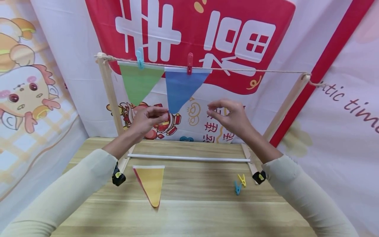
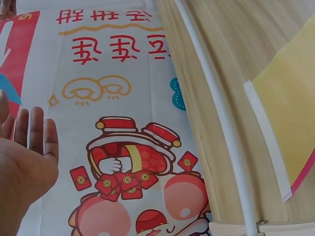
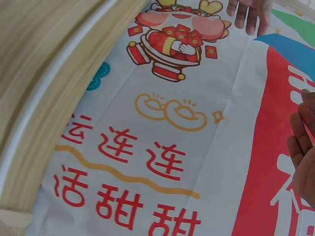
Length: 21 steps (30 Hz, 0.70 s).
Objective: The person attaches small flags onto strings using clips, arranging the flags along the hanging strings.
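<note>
A green pennant [image 1: 139, 82] and a blue pennant [image 1: 184, 86] hang side by side from a string [image 1: 237, 69]. A light-blue clothespin [image 1: 140, 58] sits over the green one, a red clothespin [image 1: 189, 63] over the blue one. My left hand [image 1: 147, 120], fingers loosely bent and holding nothing, is near the blue pennant's lower tip. Right of that pennant, my right hand [image 1: 232, 115] is raised, its bent thumb and fingers apart and bare. In the right wrist view only part of the right hand [image 3: 304, 142] shows at the edge.
On the wooden table [image 1: 201, 210] lies a yellow pennant [image 1: 151, 184] with a red edge under it. Yellow [image 1: 242, 180] and blue [image 1: 237, 188] clothespins lie at the right. Wooden posts [image 1: 111, 92] hold the string; a white rod [image 1: 189, 158] spans the frame's base.
</note>
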### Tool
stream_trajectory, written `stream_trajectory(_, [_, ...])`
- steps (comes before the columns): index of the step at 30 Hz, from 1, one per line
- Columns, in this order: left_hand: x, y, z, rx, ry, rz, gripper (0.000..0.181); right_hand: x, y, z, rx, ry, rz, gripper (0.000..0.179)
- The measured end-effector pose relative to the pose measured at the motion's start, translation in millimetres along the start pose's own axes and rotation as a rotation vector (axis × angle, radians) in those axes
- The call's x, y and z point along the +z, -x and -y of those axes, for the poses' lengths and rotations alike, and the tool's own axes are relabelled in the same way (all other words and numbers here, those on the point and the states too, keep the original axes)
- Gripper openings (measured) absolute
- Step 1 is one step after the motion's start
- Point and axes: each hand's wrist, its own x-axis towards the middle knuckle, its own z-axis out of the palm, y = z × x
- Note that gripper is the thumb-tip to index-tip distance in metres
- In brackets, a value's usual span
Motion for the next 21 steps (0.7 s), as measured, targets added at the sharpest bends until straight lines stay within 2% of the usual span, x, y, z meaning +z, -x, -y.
stream_trajectory(6, [-0.5,-0.4,7.4,-0.002,0.035,-0.011,0.049,1.9,10.0,-2.8,0.049,0.001,-0.010,0.027])
stream_trajectory(11, [-2.4,0.5,13.7,-0.006,0.058,-0.014,0.052,2.5,18.0,-7.0,0.055,-0.028,-0.035,0.030])
stream_trajectory(21, [-3.9,3.1,27.2,-0.019,0.037,-0.021,0.037,6.2,33.7,-20.2,0.085,-0.020,-0.042,0.023])
